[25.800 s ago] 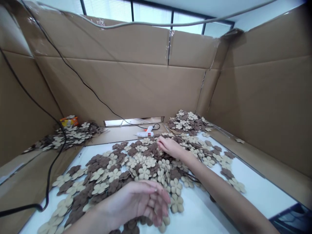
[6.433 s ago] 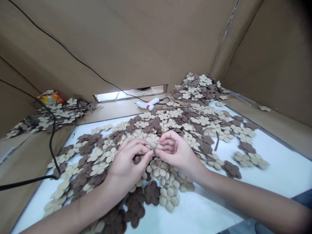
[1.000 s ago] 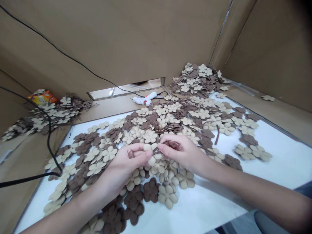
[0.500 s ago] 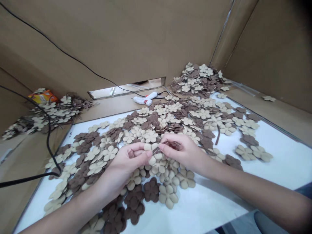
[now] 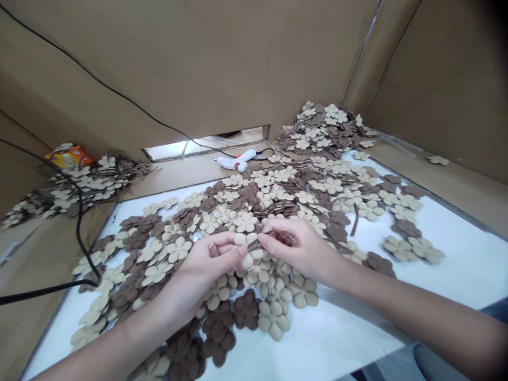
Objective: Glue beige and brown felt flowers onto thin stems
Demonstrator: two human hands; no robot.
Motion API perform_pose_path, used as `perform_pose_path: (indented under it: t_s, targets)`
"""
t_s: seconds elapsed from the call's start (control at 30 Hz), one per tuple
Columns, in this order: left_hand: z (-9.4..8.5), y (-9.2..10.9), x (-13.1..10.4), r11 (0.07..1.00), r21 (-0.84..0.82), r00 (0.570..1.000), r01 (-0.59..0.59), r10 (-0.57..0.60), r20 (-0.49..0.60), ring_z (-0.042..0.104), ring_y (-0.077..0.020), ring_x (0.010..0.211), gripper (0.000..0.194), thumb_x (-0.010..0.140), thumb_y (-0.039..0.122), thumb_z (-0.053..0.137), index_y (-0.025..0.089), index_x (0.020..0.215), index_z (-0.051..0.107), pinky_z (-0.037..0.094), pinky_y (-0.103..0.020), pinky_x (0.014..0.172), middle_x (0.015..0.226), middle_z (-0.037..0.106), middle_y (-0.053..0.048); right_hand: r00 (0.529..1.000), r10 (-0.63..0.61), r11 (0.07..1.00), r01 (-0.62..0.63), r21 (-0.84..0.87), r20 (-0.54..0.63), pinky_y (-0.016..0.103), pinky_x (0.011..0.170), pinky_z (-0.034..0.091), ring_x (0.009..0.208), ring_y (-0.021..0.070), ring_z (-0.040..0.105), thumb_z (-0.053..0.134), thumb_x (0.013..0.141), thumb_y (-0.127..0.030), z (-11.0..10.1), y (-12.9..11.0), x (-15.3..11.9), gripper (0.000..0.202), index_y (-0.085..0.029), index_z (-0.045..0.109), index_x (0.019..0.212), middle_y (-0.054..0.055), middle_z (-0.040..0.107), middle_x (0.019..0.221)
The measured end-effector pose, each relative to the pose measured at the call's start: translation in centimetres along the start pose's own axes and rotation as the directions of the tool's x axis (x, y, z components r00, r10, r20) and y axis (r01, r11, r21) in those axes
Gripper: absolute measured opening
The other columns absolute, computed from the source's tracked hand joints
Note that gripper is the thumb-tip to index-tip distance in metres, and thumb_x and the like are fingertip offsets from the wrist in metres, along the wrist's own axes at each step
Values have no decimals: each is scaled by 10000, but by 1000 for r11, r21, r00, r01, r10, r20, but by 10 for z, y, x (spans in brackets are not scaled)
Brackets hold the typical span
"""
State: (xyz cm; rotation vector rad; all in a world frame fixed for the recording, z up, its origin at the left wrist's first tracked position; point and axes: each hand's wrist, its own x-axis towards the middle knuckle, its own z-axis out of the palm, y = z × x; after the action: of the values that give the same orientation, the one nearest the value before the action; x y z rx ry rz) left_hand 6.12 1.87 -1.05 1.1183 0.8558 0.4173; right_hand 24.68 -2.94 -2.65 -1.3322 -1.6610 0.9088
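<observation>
My left hand pinches a beige flower cutout by its left petals, between thumb and fingers. At the right of that flower, my right hand is closed on thin brown strips; some loop through the palm and their tails stick out behind the wrist. The ends of the strips lie across the middle of the held flower. Beneath both hands spread many loose beige and dark brown flower cutouts, among them a brown flower and a beige flower just below.
A white glue gun lies behind the flowers, its cord running up left. Flower heaps stand at back right and left, beside an orange packet. A black cable crosses the left side. Cardboard walls enclose the white board.
</observation>
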Motion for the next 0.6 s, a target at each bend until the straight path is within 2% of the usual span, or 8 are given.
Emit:
perform_pose_path:
  t_s: [0.2, 0.6]
  targets:
    - [-1, 0, 0, 1000, 15, 1000, -7, 7, 3, 567, -105, 655, 119, 800, 259, 653, 141, 789, 662, 482, -230, 720, 692, 635, -16, 1000, 24, 999, -24, -20, -10, 203, 473, 289, 545, 77, 396, 494, 876, -310, 2, 1, -2, 230, -180, 497, 686, -44, 448, 617]
    - [-3, -3, 1, 999, 36, 1000, -3, 3, -14, 592, -125, 691, 139, 790, 276, 665, 144, 828, 642, 490, -258, 724, 748, 678, -40, 1000, -20, 997, 19, -72, -17, 214, 548, 337, 626, 102, 462, 498, 867, -287, 0, 1, -2, 202, -175, 506, 699, -23, 497, 659]
